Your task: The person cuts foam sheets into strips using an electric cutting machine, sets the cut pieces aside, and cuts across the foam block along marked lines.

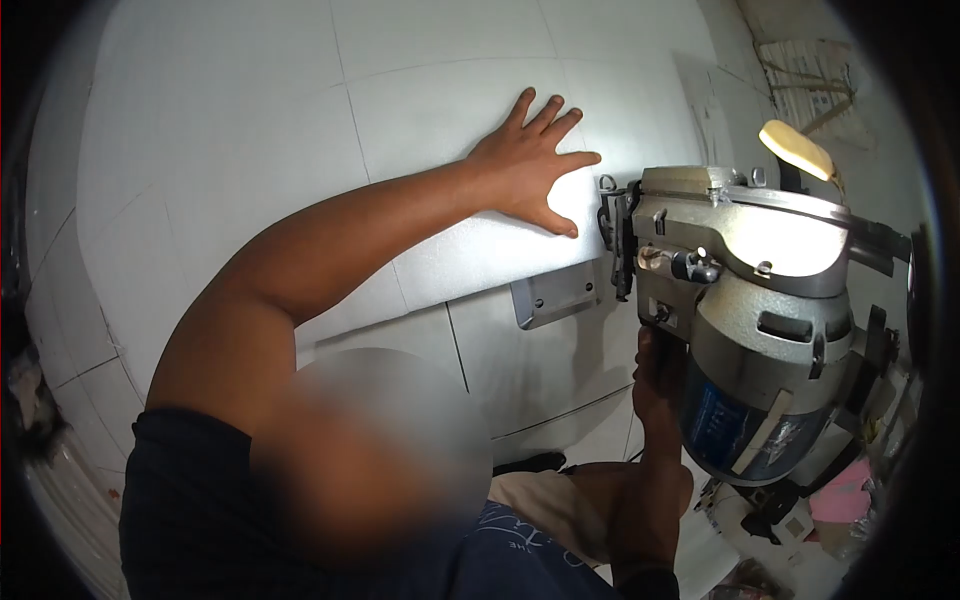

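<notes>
My left hand (525, 165) lies flat with fingers spread on a thick white sheet or stack (240, 130) marked with thin dark lines. Just right of its fingertips stands a grey, motor-driven cutting machine (770, 335), which looks like a fabric cutter. Its flat metal base plate (555, 297) shows beside the lower edge of the white stack. Partly hidden behind the motor housing, my right hand (655, 375) has its fingers curled at the machine's side, seemingly round its handle. The blade cannot be seen.
A lit lamp (797, 148) on the machine brightens the stack near my left hand. The white tabletop (420, 345) shows below the stack. Pink material (842, 492) and clutter lie at lower right. Bundled white strips (805, 75) are at upper right.
</notes>
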### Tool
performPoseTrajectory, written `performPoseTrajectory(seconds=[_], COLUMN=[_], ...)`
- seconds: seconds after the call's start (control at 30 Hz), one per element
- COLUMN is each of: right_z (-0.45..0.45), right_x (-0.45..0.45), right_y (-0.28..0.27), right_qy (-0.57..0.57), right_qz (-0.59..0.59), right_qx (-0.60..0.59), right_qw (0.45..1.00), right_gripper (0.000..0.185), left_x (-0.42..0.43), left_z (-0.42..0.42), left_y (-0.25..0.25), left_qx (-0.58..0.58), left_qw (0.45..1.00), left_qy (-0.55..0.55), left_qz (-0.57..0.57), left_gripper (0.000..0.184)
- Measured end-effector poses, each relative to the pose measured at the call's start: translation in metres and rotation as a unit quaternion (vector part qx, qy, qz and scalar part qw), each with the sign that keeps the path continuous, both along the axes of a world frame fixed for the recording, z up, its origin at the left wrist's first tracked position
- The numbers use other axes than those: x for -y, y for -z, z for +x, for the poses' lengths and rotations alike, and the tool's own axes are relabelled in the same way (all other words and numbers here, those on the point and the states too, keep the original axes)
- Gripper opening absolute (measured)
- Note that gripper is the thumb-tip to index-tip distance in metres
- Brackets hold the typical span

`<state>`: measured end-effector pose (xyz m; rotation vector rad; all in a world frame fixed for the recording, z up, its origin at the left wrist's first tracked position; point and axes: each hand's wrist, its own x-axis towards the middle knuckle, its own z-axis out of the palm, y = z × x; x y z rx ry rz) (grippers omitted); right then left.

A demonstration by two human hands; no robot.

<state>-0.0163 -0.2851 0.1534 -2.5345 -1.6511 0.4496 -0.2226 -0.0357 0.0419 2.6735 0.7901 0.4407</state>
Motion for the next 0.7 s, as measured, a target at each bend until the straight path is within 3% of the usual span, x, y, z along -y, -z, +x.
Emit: performPoseTrajectory(seconds=[0.27, 0.4, 0.57, 0.7], right_z=[-0.014, -0.016, -0.017, -0.013], right_x=[-0.008, 0.005, -0.011, -0.007], right_y=[-0.006, -0.006, -0.011, -0.003], right_qy=[-0.142, 0.012, 0.064, 0.121], right_qz=[0.142, 0.029, -0.064, -0.071], right_qx=[0.154, 0.005, -0.074, -0.120], right_qw=[0.967, 0.999, 0.993, 0.983], right_gripper=[0.036, 0.037, 0.045, 0.049], left_x=[0.005, 0.010, 0.006, 0.010], left_z=[-0.003, -0.008, -0.002, 0.000], left_y=[-0.007, -0.004, -0.001, -0.003], left_qx=[0.007, 0.015, 0.010, 0.002], left_qw=[1.000, 1.000, 1.000, 1.000], left_qy=[0.008, 0.011, 0.016, 0.014], left_qz=[0.011, 0.007, -0.001, 0.002], left_gripper=[0.095, 0.095, 0.096, 0.096])
